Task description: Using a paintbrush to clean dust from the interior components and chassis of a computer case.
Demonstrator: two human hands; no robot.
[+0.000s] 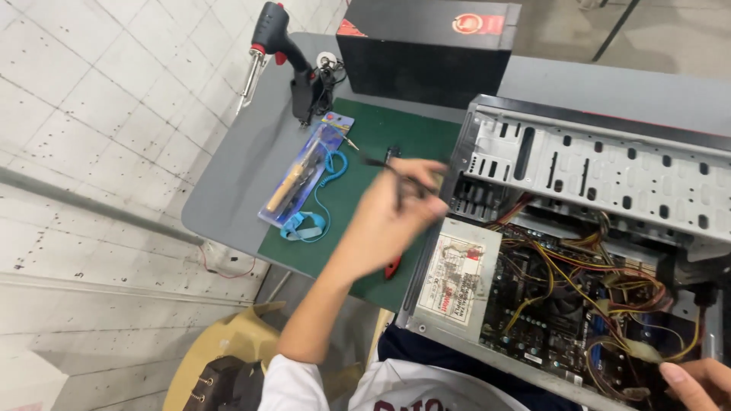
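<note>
Head view looks down on my left hand [392, 217], closed in a pinch around a thin dark tool [390, 169], perhaps tweezers or a small driver; motion blur keeps me from telling which. It hovers over the green mat [365, 137] just beside the open computer case [579, 228], which takes up the right part of the grey table [228, 175]. My right hand [697, 380] shows only at the lower right corner of the case, fingertips resting among the yellow and red wires [601, 289]; how far it is open I cannot tell.

I see a few risks. The tool's tip is close to the drive cage [533, 160] and the power supply [457, 278], so a slip could scratch the board [548, 312] or short something if any charge remains. My right fingers could snag a wire and tug a connector loose. The blue wrist strap [304, 227] lies on the mat next to the packaged tool [301, 179], not on my wrist, so static could harm the components. The soldering gun [266, 46] stands near the far left corner, where a careless elbow could knock it off.
</note>
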